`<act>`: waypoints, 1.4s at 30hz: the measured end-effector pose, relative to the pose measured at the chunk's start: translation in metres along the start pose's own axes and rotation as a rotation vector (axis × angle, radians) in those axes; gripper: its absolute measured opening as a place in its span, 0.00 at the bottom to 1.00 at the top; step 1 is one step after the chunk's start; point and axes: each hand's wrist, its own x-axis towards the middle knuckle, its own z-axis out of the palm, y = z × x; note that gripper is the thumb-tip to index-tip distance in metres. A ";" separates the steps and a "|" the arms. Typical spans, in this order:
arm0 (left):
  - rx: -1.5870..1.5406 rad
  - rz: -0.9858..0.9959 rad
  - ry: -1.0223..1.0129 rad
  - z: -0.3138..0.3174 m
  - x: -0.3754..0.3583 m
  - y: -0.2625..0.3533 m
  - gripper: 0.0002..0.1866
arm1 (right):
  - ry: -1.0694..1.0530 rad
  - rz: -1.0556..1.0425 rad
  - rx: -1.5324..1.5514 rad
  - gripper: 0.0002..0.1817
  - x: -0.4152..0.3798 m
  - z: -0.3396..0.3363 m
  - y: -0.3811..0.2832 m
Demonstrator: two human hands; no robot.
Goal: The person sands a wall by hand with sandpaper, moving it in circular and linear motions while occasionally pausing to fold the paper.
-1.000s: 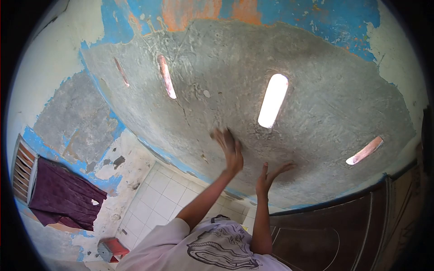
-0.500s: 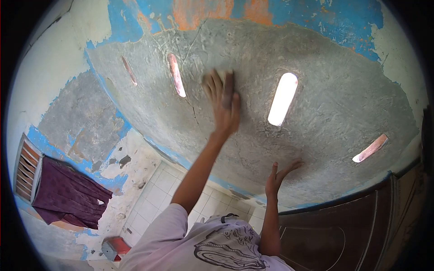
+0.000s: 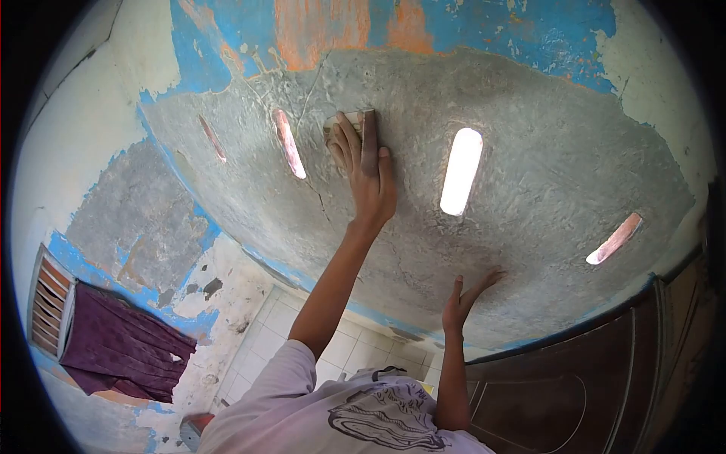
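My left hand (image 3: 368, 181) is wrapped around a sanding block (image 3: 369, 140), brown along its side and pale at the top end. The block lies against a rough grey plastered patch of wall (image 3: 393, 204), between two slot openings. Its working face is hidden against the wall. Lower and to the right, my right hand (image 3: 463, 303) holds nothing; the thumb points up and the fingers stretch out against the same grey wall.
A bright slot opening (image 3: 461, 172) and a smaller slot (image 3: 614, 239) pierce the wall. Flaking blue paint (image 3: 491, 26) borders the plaster above. A dark door (image 3: 544, 393) stands at lower right, a purple curtain (image 3: 125, 344) at left, white floor tiles (image 3: 280, 325) below.
My left hand and the block, blurred before, now show sharply, slightly left on the wall. My right hand keeps its place on the plaster. The whole view has shifted a little.
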 end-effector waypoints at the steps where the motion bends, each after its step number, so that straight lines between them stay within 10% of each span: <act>1: 0.030 0.003 -0.008 0.004 -0.008 -0.003 0.36 | 0.008 -0.010 0.001 0.49 0.000 0.000 0.000; 9: -0.051 -0.266 -0.257 0.073 -0.261 -0.058 0.34 | 0.122 0.054 0.089 0.49 0.003 0.019 0.001; 18: 0.036 -0.055 0.070 0.002 -0.008 -0.023 0.34 | 0.201 0.080 0.105 0.47 0.003 0.032 -0.006; 26: -0.033 -0.245 -0.110 0.065 -0.198 -0.055 0.34 | 0.204 0.094 0.145 0.48 -0.006 0.041 -0.031; 36: 0.094 -0.008 0.024 -0.007 0.005 -0.033 0.33 | 0.273 0.058 0.090 0.46 -0.006 0.047 -0.048; 42: -0.006 -0.079 -0.048 0.027 -0.116 -0.056 0.33 | 0.202 -0.009 0.175 0.43 -0.017 0.051 -0.053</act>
